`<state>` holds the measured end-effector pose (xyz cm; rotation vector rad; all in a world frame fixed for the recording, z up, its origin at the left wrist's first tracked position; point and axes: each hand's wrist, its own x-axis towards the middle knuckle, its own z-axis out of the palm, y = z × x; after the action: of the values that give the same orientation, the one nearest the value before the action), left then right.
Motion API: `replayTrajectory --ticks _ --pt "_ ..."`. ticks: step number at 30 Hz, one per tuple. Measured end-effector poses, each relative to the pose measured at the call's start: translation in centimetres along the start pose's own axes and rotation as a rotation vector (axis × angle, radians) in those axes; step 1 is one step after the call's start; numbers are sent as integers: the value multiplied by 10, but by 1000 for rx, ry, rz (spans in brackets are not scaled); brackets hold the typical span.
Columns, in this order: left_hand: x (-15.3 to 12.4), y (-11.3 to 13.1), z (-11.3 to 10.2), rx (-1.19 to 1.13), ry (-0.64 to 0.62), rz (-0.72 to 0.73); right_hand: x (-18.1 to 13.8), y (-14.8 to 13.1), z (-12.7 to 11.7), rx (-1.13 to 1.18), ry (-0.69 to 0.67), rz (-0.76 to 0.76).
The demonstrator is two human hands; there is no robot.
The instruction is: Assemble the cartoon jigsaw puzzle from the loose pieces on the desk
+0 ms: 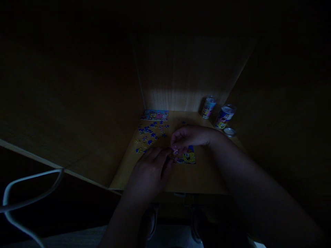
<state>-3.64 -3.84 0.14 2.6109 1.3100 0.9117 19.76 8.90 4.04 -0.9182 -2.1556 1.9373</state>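
While the right hand (186, 137) seems to pinch a pink piece (176, 151) by the puzzle (189, 157) on the table (201, 177), left hand (152, 162) close, grip unclear; likely fitting step, next calls for edge alignment

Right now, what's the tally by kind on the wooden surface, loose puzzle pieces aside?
Printed cans: 2
Flat cartoon pictures: 2
Round lid-like disc: 1
Total: 5
Loose puzzle pieces left out: too small and dark to count.

No text, brand or number can be read.
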Motion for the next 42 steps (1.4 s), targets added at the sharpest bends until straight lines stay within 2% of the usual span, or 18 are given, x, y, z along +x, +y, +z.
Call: replayTrajectory --ticks 4,9,19,42 --pt "0 0 -1 -21 6 23 0 2 -4 -98 53 -34" --pt "-1 2 -4 -66 -35 112 -3 0 -8 -181 100 54" --pt "-2 1 -3 -81 -130 116 -8 -1 -13 -277 48 84" --pt "0 3 -5 -91 -129 111 -6 -5 -5 -444 51 115"
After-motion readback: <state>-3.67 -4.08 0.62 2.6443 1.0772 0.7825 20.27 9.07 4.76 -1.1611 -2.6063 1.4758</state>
